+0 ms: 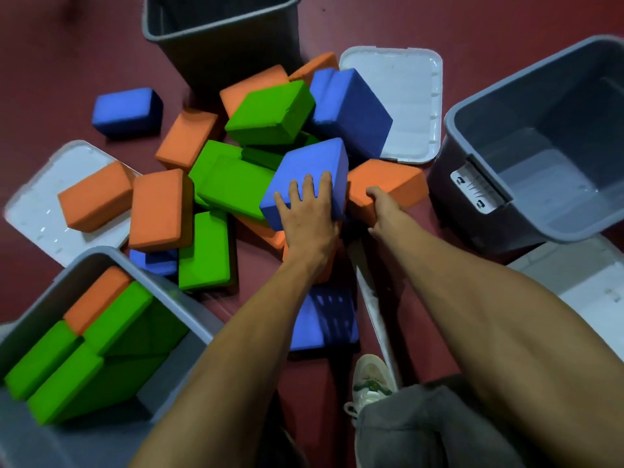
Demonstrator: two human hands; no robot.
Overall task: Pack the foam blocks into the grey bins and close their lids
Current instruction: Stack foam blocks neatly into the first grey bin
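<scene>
The left hand is pressing flat fingers on the tilted blue block while the right hand is clasping the orange block, probably gathering both for the empty right bin.

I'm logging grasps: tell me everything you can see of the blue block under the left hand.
The blue block is a matte, foam-looking rectangular brick, tilted atop the pile against green blocks. The left hand lays four spread fingers on its near face; the thumb is hidden. The right hand grips an orange block beside it.
</scene>
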